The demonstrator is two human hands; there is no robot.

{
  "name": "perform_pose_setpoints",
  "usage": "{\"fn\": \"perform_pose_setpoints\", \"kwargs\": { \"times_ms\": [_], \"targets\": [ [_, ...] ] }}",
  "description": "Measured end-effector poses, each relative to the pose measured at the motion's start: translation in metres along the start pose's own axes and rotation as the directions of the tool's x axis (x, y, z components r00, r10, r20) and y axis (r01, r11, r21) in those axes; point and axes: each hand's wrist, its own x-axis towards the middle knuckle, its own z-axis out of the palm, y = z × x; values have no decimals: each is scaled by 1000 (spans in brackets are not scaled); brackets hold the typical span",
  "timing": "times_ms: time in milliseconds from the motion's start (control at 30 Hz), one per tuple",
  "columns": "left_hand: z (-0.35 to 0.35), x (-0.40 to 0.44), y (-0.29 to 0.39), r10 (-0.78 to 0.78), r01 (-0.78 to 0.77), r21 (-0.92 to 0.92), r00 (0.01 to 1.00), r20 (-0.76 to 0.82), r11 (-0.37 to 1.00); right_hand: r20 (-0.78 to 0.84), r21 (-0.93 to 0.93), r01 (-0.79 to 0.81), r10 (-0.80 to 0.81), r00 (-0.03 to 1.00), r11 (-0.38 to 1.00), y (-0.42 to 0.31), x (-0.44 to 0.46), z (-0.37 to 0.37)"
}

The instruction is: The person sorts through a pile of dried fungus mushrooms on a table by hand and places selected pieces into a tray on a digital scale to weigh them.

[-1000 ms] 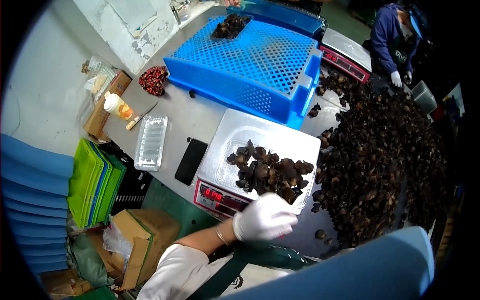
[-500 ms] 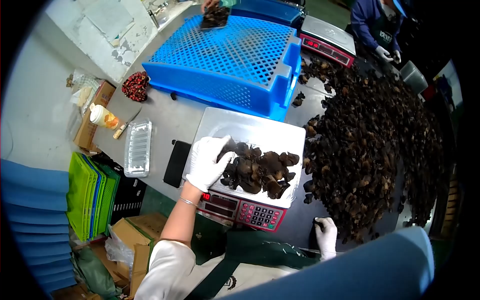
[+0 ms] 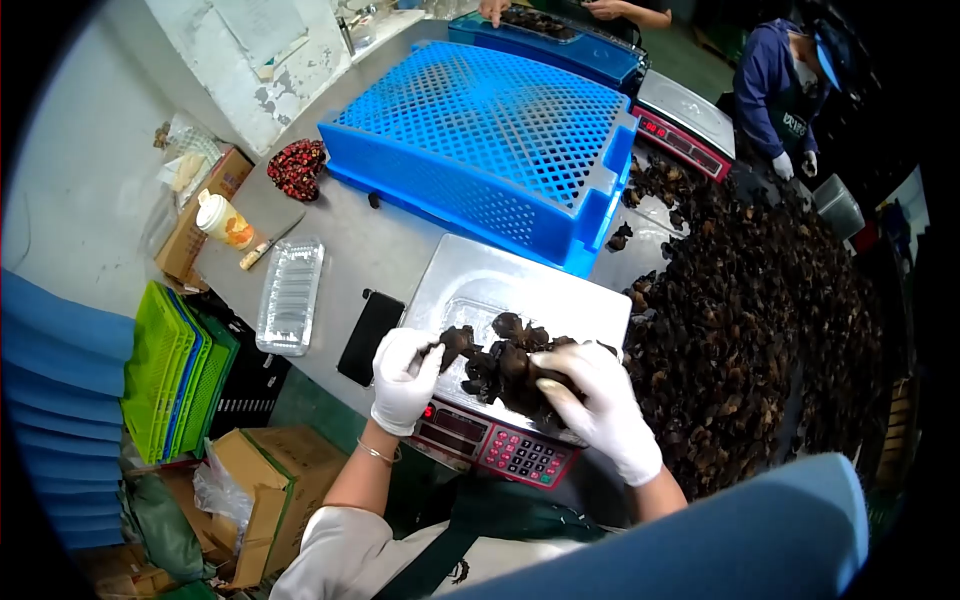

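Note:
Dark wood ear mushrooms (image 3: 510, 372) lie heaped in a clear plastic tray (image 3: 475, 308) on the silver pan of a red digital scale (image 3: 525, 455). My white-gloved left hand (image 3: 405, 382) is closed at the left side of the heap, its fingertips on a dark piece of mushroom. From the right, my gloved right hand (image 3: 598, 400) reaches over the heap. A dark mushroom piece shows between its thumb and index finger. Much of the tray's rim is hidden under the mushrooms and my hands.
A large mushroom pile (image 3: 730, 330) covers the table's right side. Behind the scale stands an upturned blue crate (image 3: 470, 180). An empty clear tray (image 3: 290, 300), black phone (image 3: 371, 337), knife (image 3: 272, 240) and paper cup (image 3: 225, 220) lie left. Co-workers stand beyond, near a second scale (image 3: 685, 125).
My right hand has come from the table's front edge to the heap. My left hand has drawn back to its left side. A co-worker's box has left the space above the blue crate.

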Motion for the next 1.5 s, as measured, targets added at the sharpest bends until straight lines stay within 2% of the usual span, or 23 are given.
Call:
{"fn": "perform_pose_setpoints", "kwargs": {
  "times_ms": [67, 233, 300, 400, 533, 667, 733, 767, 800, 867, 900, 1000, 1067, 1133, 1200, 1233, 1267, 1300, 1333, 1367, 1400, 1467, 1500],
  "targets": [
    [-1, -5, 0, 34, -34, 23, 999, 1, 999, 35, 10, 53, -53, 998, 999, 5, 23, 24],
    [-4, -24, -9, -212, 215, -59, 976, 48, 975, 148, -183, 141, -115, 982, 973, 22, 44, 56],
    [-3, -25, -8, -392, 392, -327, 917, 70, 860, 111, -129, 118, -104, 988, 985, 17, 41, 51],
    [-9, -19, 2, -469, 478, -407, 874, 128, 779, 59, -39, 31, -28, 998, 999, 12, 24, 27],
    [-10, -25, -6, -358, 358, -311, 932, 57, 881, 7, 73, -192, 192, 981, 979, -1, -29, -3],
    [-15, -11, 16, -139, 138, -52, 990, -20, 989, 34, 173, -319, 318, 948, 932, 0, -94, -22],
    [-17, -11, 32, -60, 59, -20, 998, -13, 998, 54, 344, -521, 538, 841, 781, -6, -126, -29],
    [-13, -9, 42, 101, -101, -11, 993, 54, 995, 70, 544, -578, 654, 754, 608, -3, -150, -23],
    [-8, -8, 55, 258, -258, -17, 958, 122, 966, 55, 546, -582, 668, 742, 602, -3, -159, -21],
    [10, -11, 85, 340, -228, -294, 841, 422, 928, 269, 764, -596, 719, 641, 245, -7, -180, -18],
    [29, -20, 94, 402, -214, -388, 763, 507, 896, 285, 865, -481, 646, 708, 146, -5, -193, -9],
    [92, -68, 122, 535, -37, -579, 434, 725, 815, 261, 965, -186, 630, 731, -184, -24, -215, -2],
    [119, -98, 127, 586, 170, -639, 277, 761, 750, 283, 957, -148, 695, 661, -249, -19, -265, -7],
    [136, -114, 126, 588, 364, -624, 219, 779, 691, 264, 932, -359, 774, 575, -51, -19, -318, -26],
    [147, -113, 122, 498, 266, -530, 182, 848, 805, 153, 741, -667, 949, 277, 75, -39, -366, -49],
    [153, -116, 118, 446, 134, -480, 221, 867, 867, 40, 396, -906, 983, 177, 147, -45, -389, -59],
    [158, -120, 115, 396, 2, -412, 271, 877, 911, -97, -22, -992, 988, 123, 122, -50, -402, -65],
    [165, -127, 111, 383, -148, -354, 343, 858, 924, -243, -357, -934, 968, 67, -25, -53, -409, -61],
    [172, -134, 108, 383, -293, -278, 415, 825, 915, -389, -624, -753, 919, 66, -210, -55, -414, -58],
    [181, -136, 110, 323, -368, -175, 390, 862, 913, -446, -422, -897, 891, 79, -132, -48, -409, -57],
    [196, -145, 94, 358, -494, -153, 351, 865, 856, -513, -224, -967, 828, 224, 123, -43, -398, -51],
    [219, -148, 91, 269, -635, -8, 316, 910, 773, -401, 91, -951, 885, 236, 295, -39, -351, -42],
    [229, -147, 92, 236, -638, 49, 354, 905, 769, -389, 86, -924, 866, 313, 373, -31, -337, -32]
  ]
}}
